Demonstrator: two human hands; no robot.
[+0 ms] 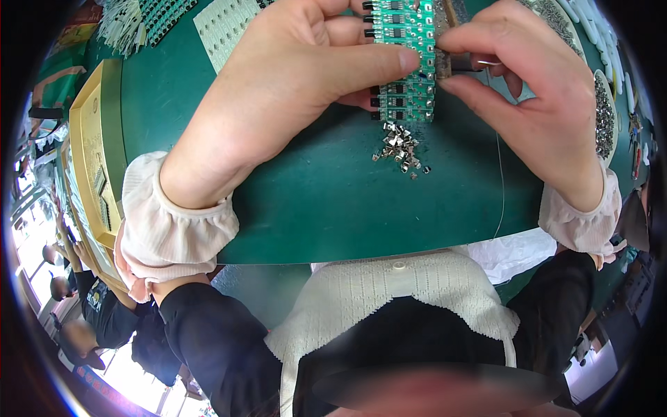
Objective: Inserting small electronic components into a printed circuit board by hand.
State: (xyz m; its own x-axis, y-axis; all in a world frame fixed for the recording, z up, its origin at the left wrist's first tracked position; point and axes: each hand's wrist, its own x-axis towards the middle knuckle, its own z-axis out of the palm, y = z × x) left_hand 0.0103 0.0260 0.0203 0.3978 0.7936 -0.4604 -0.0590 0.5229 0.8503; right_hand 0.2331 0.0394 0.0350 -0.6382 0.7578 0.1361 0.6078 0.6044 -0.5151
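Green PCB's (411, 88) in L hand (299, 69), R hand (538, 90) half-curled.

A green table (313, 215) fills the upper middle of the frame, its front edge bent by the lens. At lower left, windows (114, 375) glare white, with flare along the rim; more white light shows at far left. Below the table's edge, left of centre, lies a dull grey-green patch (260, 292), floor or furniture, too blurred to tell.
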